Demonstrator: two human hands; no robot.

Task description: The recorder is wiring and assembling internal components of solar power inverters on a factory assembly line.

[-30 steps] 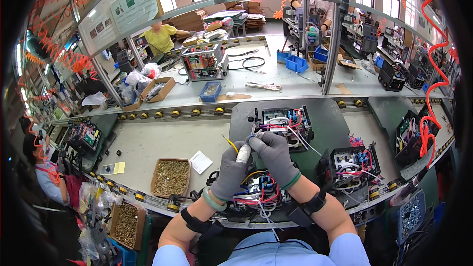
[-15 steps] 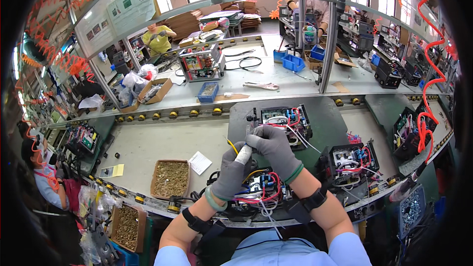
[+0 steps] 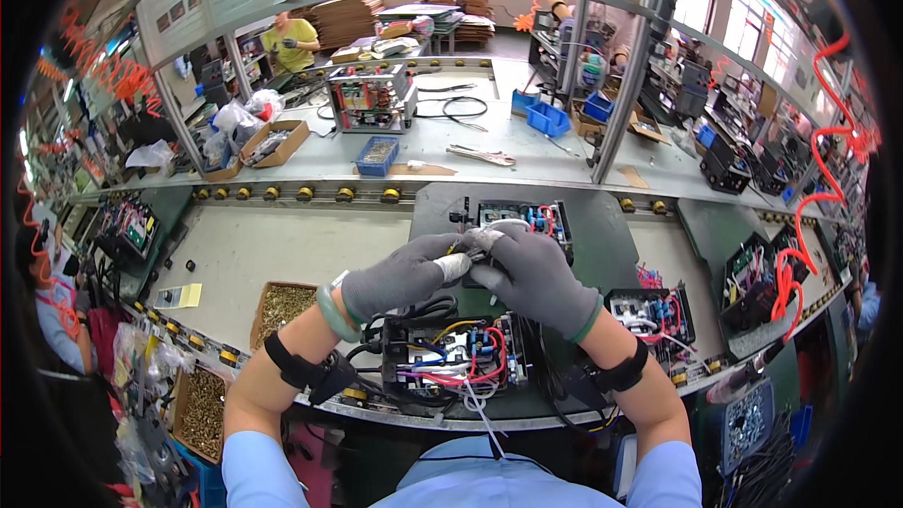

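My left hand [image 3: 400, 275] and my right hand [image 3: 544, 284], both in grey gloves with pale wrapping on the fingers, meet above the near edge of the work area. Their fingertips are pinched together. A bit of yellow wire [image 3: 452, 248] shows at my left fingertips; the rest of what lies between the fingers is hidden. Just below my hands sits an opened black electronic unit [image 3: 451, 357] with red, blue and yellow wires. Beyond them stands a second open unit [image 3: 529, 216], partly covered by my right hand.
A third wired unit [image 3: 649, 315] stands to the right. A box of small brass-coloured parts [image 3: 285, 309] lies left of my forearm, another such box [image 3: 201, 419] lower left. A blue bin [image 3: 377, 156] is on the far bench. A coiled red hose [image 3: 826, 136] hangs at right.
My hands have come lower and closer together, wrists spread outward. The yellow wire, which stuck up clearly from my left hand, is now mostly covered. The view has shifted, showing the near unit more fully.
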